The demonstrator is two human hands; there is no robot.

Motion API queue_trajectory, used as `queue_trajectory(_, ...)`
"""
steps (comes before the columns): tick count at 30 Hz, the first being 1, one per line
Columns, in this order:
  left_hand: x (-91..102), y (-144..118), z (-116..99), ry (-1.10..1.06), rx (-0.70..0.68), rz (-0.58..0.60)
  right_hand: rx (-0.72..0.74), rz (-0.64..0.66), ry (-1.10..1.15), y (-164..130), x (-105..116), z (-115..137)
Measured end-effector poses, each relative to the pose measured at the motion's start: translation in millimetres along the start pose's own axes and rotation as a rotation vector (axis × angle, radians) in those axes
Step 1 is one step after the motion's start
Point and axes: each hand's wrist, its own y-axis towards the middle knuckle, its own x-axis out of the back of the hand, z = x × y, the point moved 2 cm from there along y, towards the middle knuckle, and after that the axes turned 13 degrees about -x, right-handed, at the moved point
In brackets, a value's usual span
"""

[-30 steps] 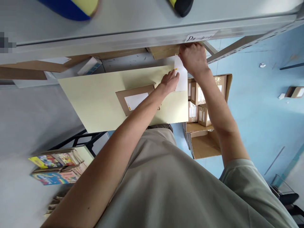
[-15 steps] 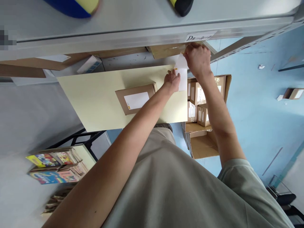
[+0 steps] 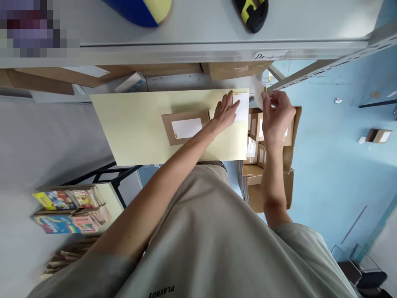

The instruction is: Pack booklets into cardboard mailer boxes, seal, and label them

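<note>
A pale yellow board [image 3: 133, 124] juts out under a grey metal shelf [image 3: 186, 45]. On it lie a small brown parcel [image 3: 185, 126] with a white label and a white sheet [image 3: 243, 105] at the board's right end. My left hand [image 3: 226, 111] lies flat with its fingers spread, pressing the left edge of that sheet. To the right, off the board's edge, my right hand [image 3: 277, 114] pinches a small white slip with a yellow mark [image 3: 259, 92] between thumb and fingertips.
An open cardboard box [image 3: 269, 165] with several small labelled parcels stands on the blue floor at the right. Flat cartons [image 3: 226, 69] lie under the shelf. Colourful books [image 3: 68, 211] are stacked at the lower left. A blue-and-yellow object [image 3: 139, 8] rests on the shelf.
My right hand has pulled away from the shelf edge, down and to the right, carrying a small white slip. My left hand stayed on the white sheet. The view shifted slightly.
</note>
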Motion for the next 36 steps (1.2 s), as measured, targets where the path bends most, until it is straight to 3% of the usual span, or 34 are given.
queue_trajectory(3, 33.8, -66, 5, -0.378, 0.081, -0.160, -0.111, 0.207, 0.238, -32, -7, -2)
queue_trajectory(6, 71.1, -144, 10, -0.783, 0.175, -0.284, -0.182, 0.396, 0.307, -51, -20, -4)
queue_trajectory(9, 103.7, -210, 10, -0.919, 0.217, -0.376, -0.208, 0.517, 0.322, -64, -36, -2)
queue_trajectory(11, 119.5, -239, 7, -0.909, 0.208, -0.393, -0.203, 0.570, 0.311, -73, -47, 1)
queue_trajectory(19, 154.3, -307, 1, -0.760, 0.109, -0.330, -0.135, 0.664, 0.245, -105, -77, 27)
queue_trajectory(25, 170.4, -354, 29, -0.768, 0.042, -0.377, -0.076, 0.690, 0.195, -139, -109, 63)
queue_trajectory(33, 200.9, -415, 65, -0.808, -0.019, -0.413, -0.033, 0.672, 0.182, -197, -147, 131)
queue_trajectory(36, 211.1, -430, 75, -0.849, -0.028, -0.411, -0.031, 0.658, 0.138, -213, -170, 144)
